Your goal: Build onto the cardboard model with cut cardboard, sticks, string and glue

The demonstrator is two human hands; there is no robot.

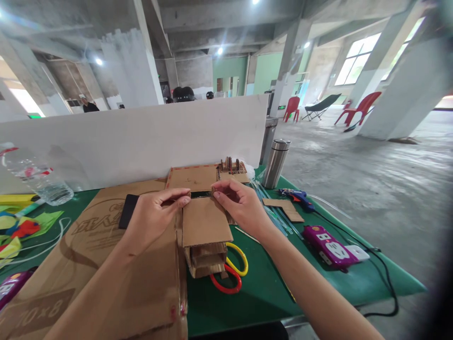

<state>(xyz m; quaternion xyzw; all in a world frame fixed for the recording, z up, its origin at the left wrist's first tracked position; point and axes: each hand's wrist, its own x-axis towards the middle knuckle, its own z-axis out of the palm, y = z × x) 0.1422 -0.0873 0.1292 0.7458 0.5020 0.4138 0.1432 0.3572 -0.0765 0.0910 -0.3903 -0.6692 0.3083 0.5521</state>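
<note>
A small handmade cardboard box (206,224) lies in front of me, its near end showing an opening with layered cardboard inside. My left hand (157,208) pinches a cardboard edge at the box's far left corner between thumb and fingers. At the far right corner, my right hand (240,203) pinches another cardboard edge the same way. A dark gap shows between the two fingertips. Scissors with one red and one yellow handle (230,278) lie by the box's near end, their blades hidden.
A large flattened carton (141,283) covers the left of the green table (247,311). On the right are a blue glue gun (297,196), a purple power strip (329,248), clear sticks (274,208) and a steel flask (276,163). A water bottle (38,177) leans by the white partition (134,141).
</note>
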